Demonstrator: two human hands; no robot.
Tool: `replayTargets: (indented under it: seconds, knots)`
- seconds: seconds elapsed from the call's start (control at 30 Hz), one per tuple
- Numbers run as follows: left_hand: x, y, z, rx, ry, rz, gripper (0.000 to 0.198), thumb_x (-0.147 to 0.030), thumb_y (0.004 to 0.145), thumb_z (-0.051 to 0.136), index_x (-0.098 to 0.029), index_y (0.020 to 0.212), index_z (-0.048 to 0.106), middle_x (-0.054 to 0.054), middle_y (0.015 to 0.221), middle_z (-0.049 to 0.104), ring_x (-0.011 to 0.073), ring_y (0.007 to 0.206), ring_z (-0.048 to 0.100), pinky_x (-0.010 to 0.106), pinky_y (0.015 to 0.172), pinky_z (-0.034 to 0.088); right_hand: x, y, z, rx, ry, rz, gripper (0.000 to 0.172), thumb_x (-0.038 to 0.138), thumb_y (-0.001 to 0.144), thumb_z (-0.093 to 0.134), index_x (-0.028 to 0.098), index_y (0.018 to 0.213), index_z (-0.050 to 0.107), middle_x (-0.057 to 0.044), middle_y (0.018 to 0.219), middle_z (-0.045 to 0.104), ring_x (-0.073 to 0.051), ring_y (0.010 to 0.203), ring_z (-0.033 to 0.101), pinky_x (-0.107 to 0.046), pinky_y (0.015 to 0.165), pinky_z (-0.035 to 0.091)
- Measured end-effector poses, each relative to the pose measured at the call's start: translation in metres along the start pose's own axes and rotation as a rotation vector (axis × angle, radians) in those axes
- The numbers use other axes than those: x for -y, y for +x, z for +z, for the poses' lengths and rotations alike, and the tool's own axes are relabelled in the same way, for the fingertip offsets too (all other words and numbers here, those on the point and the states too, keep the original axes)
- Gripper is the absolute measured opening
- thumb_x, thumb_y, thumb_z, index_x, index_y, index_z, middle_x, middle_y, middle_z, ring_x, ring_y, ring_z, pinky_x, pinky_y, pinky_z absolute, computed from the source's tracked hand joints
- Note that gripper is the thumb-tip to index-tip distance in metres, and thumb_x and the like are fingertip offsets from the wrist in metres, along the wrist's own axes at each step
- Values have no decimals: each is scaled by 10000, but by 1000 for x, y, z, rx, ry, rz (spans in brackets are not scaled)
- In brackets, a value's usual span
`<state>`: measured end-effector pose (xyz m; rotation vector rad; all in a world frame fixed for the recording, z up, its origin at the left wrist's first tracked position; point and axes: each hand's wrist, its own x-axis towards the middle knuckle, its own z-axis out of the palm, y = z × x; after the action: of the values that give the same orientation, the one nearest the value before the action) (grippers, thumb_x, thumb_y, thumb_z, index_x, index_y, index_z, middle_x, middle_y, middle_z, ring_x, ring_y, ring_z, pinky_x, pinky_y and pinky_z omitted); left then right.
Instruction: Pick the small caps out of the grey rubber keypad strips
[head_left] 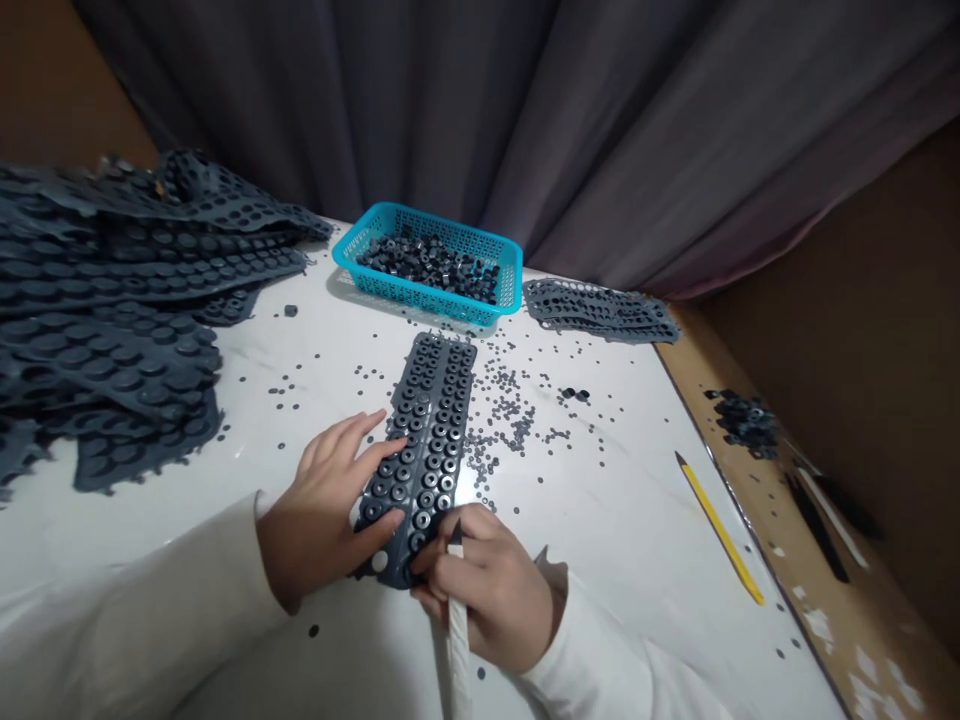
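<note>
Gleaming faintly, dark strip, ringed studs

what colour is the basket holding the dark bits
The basket is turquoise, shown in the head view.

Strip: rubbery, slight sheen. Basket: smooth plastic. Tabletop: glossy, smooth. Curtain: matt cloth.

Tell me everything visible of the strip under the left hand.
The strip is long, dark grey, rubbery-looking, with rows of raised, holed rings flanking a lengthwise band. It lies on the white table, far end toward the blue basket. The left hand rests on its left side; the right hand touches its near end.
</note>
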<state>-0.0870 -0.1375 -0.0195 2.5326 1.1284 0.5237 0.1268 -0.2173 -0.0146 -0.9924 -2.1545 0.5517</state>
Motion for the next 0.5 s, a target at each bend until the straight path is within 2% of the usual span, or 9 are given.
replayTargets:
  seconds: [0.17,0.33,0.5]
  knots:
    - [-3,1,-1,-14,-49,-10,486,-405,869,543,-239,1319,463,113,1454,421,343,1328,370,522,1068,314,5,3,-3,-51,125,48,232,64,767,608,227,685,464,-12,736,706,-167,754,566,-304,692,444]
    - [2,3,-3,-9,-82,-4,467,-380,858,561,-255,1301,487,89,1398,494,327,1291,425,490,1035,364,8,7,-4,-110,330,121,304,96,787,604,235,667,362,-1,754,729,-128,721,630,-297,766,445]
    - [0,3,-4,-18,-102,-54,354,-383,884,526,-270,1219,537,67,1326,548,313,1241,469,486,999,388,6,7,-4,-19,320,139,298,109,764,593,228,651,343,8,720,718,-129,714,601,-294,728,427]
